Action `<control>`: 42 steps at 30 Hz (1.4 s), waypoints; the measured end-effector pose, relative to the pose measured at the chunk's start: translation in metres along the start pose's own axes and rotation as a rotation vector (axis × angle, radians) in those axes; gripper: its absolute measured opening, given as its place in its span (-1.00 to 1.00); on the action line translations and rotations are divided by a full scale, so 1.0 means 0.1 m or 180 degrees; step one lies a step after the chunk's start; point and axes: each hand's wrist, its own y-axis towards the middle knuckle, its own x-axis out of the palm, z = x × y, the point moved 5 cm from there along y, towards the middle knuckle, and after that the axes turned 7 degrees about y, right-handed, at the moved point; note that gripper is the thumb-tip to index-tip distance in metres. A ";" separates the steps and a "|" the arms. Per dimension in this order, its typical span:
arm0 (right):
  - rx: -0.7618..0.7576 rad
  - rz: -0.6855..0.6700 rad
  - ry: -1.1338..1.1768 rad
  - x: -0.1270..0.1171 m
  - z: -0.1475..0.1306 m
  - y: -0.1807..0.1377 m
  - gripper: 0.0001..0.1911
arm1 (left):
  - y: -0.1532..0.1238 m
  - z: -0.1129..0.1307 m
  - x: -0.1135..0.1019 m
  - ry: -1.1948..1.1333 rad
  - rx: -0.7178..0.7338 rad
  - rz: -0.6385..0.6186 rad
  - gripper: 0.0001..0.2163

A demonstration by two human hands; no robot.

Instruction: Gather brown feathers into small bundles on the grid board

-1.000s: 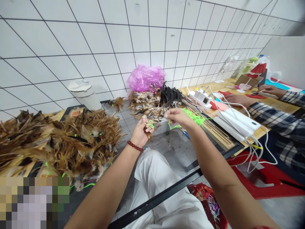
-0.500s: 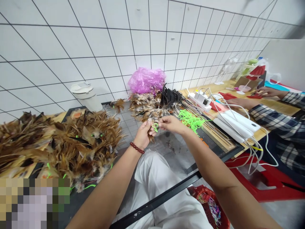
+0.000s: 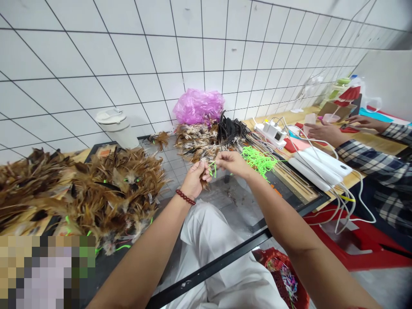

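Observation:
Over the glass tabletop, my left hand is closed on a small brown feather bunch, whose tips hang below the fingers. A bright green cord is at the bunch, and my right hand pinches part of it just to the right. Behind the hands lies a pile of loose brown and white feathers, with black feathers beside it. More green cords are heaped right of my right hand.
Large heaps of brown feather bunches cover the left. A white lidded bin and a pink plastic bag stand near the tiled wall. At right are a power strip, cables and a co-worker's hands. A red bag sits below.
The green cord's loop at the bunch has been drawn smaller, and its ends now hang between my hands. The co-worker's nearer hand has lifted a pale cup-like thing.

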 end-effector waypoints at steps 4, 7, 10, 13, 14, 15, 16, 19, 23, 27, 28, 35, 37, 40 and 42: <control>-0.0211 0.0956 0.0561 -0.36 -0.09 -0.01 -0.77 | -0.01 0.00 0.03 0.0008 -0.0059 -0.0105 -0.73; -0.0077 0.1323 0.1036 -0.53 -0.11 -0.03 -0.72 | -0.02 0.00 0.03 0.0047 -0.0103 -0.0094 -0.72; -0.0294 0.1544 0.1070 -0.65 -0.17 -0.08 -0.74 | -0.03 0.01 0.02 0.0068 -0.0060 -0.0019 -0.71; -0.0720 0.1242 0.0559 -0.61 -0.31 -0.13 -0.82 | -0.04 0.04 0.01 0.0030 0.0140 0.0078 -0.72; -0.0799 0.1015 0.0294 -0.54 -0.35 -0.14 -0.84 | -0.04 0.05 0.01 0.0018 0.0200 0.0102 -0.72; -0.0860 0.0778 -0.0013 -0.46 -0.38 -0.15 -0.86 | -0.04 0.06 0.02 0.0009 0.0244 0.0116 -0.73; -0.0920 0.0555 -0.0338 -0.37 -0.41 -0.16 -0.86 | -0.04 0.06 0.02 0.0006 0.0272 0.0116 -0.73; -0.1108 0.0117 -0.1234 -0.11 -0.44 -0.18 -0.89 | -0.05 0.07 0.06 0.0047 0.0294 0.0061 -0.73; -0.1018 -0.0243 -0.1828 0.08 -0.36 -0.15 -0.89 | -0.06 0.04 0.08 0.0296 0.0066 0.0019 -0.71; -0.0931 -0.0120 -0.1725 0.06 -0.36 -0.15 -0.92 | -0.08 -0.03 0.07 0.0518 -0.0249 -0.0170 -0.72; -0.0916 -0.0003 -0.1602 0.03 -0.37 -0.15 -0.92 | -0.08 -0.04 0.06 0.0531 -0.0304 -0.0237 -0.72; 0.0139 -0.0063 0.0245 0.05 -0.19 -0.09 -0.78 | -0.04 -0.07 0.00 0.0346 -0.0356 -0.0139 -0.69; 0.0336 0.0155 0.0823 0.05 -0.12 -0.06 -0.73 | -0.04 -0.06 -0.01 0.0335 -0.0330 -0.0063 -0.69; 0.0620 0.0330 0.1332 0.08 -0.02 -0.04 -0.71 | -0.04 -0.06 -0.01 0.0343 -0.0342 -0.0068 -0.68; 0.0728 0.0192 0.1380 0.14 0.02 -0.04 -0.71 | -0.05 -0.06 0.00 0.0337 -0.0359 -0.0061 -0.68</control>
